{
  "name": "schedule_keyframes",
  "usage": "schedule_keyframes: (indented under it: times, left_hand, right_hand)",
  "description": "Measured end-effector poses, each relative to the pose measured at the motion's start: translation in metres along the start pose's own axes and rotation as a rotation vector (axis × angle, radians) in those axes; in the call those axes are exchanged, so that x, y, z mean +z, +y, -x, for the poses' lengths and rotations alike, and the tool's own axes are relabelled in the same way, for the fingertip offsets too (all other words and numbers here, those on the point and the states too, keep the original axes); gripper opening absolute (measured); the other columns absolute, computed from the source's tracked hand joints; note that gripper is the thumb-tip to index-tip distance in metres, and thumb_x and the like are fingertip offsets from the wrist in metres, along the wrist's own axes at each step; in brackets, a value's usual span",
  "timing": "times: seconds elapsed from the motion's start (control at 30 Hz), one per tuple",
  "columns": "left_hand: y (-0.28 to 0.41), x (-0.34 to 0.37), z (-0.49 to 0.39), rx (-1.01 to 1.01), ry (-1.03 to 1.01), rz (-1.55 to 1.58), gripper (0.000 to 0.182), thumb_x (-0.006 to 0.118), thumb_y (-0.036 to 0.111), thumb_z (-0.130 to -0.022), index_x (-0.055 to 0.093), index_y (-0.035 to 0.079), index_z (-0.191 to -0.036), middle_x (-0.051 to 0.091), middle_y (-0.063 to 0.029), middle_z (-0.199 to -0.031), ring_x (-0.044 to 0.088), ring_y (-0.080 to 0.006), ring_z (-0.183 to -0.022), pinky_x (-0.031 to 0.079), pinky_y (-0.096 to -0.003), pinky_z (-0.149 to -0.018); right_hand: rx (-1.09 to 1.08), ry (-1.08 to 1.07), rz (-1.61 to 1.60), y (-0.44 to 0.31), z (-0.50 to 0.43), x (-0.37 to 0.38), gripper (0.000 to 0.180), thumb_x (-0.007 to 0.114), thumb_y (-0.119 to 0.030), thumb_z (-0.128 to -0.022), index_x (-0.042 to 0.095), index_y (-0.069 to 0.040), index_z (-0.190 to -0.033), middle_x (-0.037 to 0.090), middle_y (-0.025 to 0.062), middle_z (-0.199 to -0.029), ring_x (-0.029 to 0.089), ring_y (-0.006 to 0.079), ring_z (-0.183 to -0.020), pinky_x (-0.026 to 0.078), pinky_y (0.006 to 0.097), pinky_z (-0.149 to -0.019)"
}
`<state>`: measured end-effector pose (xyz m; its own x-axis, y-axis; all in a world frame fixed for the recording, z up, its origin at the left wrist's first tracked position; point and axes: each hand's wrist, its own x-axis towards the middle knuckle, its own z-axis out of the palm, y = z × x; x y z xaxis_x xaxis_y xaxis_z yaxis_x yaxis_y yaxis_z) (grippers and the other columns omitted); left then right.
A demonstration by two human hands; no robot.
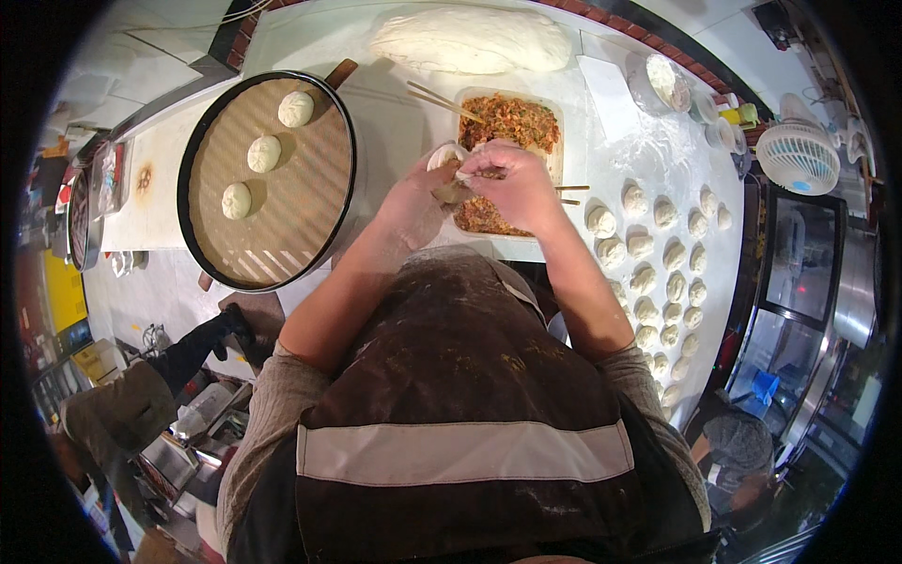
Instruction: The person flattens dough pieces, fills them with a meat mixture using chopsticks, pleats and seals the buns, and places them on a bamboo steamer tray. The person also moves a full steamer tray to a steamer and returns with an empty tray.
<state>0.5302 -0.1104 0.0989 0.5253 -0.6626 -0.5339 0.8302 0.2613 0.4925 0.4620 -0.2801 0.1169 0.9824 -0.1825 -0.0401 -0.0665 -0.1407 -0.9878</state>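
Over the near part of a rectangular tub of chopped filling, my left hand cups a dough wrapper. The fingertips of my right hand pinch the wrapper's edge from the other side. How far the dough is closed cannot be seen past the fingers. Chopsticks lean on the tub's far left corner, and another pair sticks out at its right side. To the left, a round steamer tray with a brown perforated liner carries three pleated buns.
A large dough mass lies at the back of the floured worktop. Several dough pieces spread along the right. A flour container stands at the back right, near a white fan. Other people are at lower right and lower left.
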Motion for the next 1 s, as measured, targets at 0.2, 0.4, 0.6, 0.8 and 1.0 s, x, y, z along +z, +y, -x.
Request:
schedule_keyframes:
  times: [0.2, 0.4, 0.6, 0.8, 1.0]
  left_hand:
    - [-0.004, -0.001, 0.0, 0.075, -0.021, 0.044, 0.037, 0.047, 0.013, -0.101, 0.05, 0.011, -0.138, 0.062, -0.0098, -0.116, 0.063, -0.024, -0.094, 0.051, -0.041, -0.086]
    - [-0.002, 0.0, 0.004, 0.086, 0.015, 0.046, 0.035, 0.044, 0.015, -0.099, 0.052, 0.007, -0.132, 0.061, -0.0109, -0.115, 0.062, -0.0229, -0.098, 0.051, -0.0399, -0.088]
    - [0.004, 0.001, 0.007, 0.066, -0.114, -0.055, 0.037, 0.044, 0.02, -0.098, 0.055, 0.008, -0.131, 0.062, -0.0094, -0.121, 0.061, -0.0222, -0.107, 0.05, -0.0406, -0.094]
    - [0.002, -0.005, 0.005, 0.108, -0.019, -0.014, 0.038, 0.041, 0.024, -0.1, 0.057, 0.008, -0.131, 0.064, -0.0081, -0.123, 0.061, -0.0212, -0.109, 0.049, -0.0386, -0.095]
    - [0.004, -0.005, 0.008, 0.067, 0.01, -0.013, 0.039, 0.038, 0.021, -0.101, 0.054, 0.006, -0.134, 0.061, -0.0095, -0.133, 0.059, -0.0232, -0.121, 0.045, -0.0427, -0.106]
  right_hand:
    - [0.028, -0.061, 0.173, -0.001, -0.001, 0.002, 0.017, 0.074, 0.003, -0.085, 0.075, 0.0, -0.102, 0.068, 0.0081, -0.103, 0.069, 0.0166, -0.093, 0.057, 0.028, -0.089]
    - [-0.049, 0.041, 0.142, -0.013, -0.001, 0.006, 0.013, 0.074, 0.002, -0.085, 0.075, 0.001, -0.097, 0.069, 0.0107, -0.103, 0.069, 0.021, -0.092, 0.057, 0.0294, -0.089]
    - [-0.155, 0.025, 0.247, -0.021, 0.0, 0.011, 0.016, 0.074, 0.001, -0.081, 0.075, 0.0, -0.097, 0.068, 0.0116, -0.098, 0.07, 0.0249, -0.092, 0.057, 0.032, -0.085]
    - [-0.204, -0.034, 0.348, -0.023, -0.001, 0.015, 0.018, 0.073, 0.0, -0.08, 0.076, -0.001, -0.097, 0.069, 0.012, -0.098, 0.07, 0.0269, -0.093, 0.056, 0.0337, -0.082]
    - [-0.207, 0.061, 0.312, -0.026, -0.001, 0.018, 0.021, 0.072, 0.001, -0.077, 0.076, -0.001, -0.098, 0.069, 0.0146, -0.101, 0.07, 0.028, -0.094, 0.056, 0.0342, -0.083]
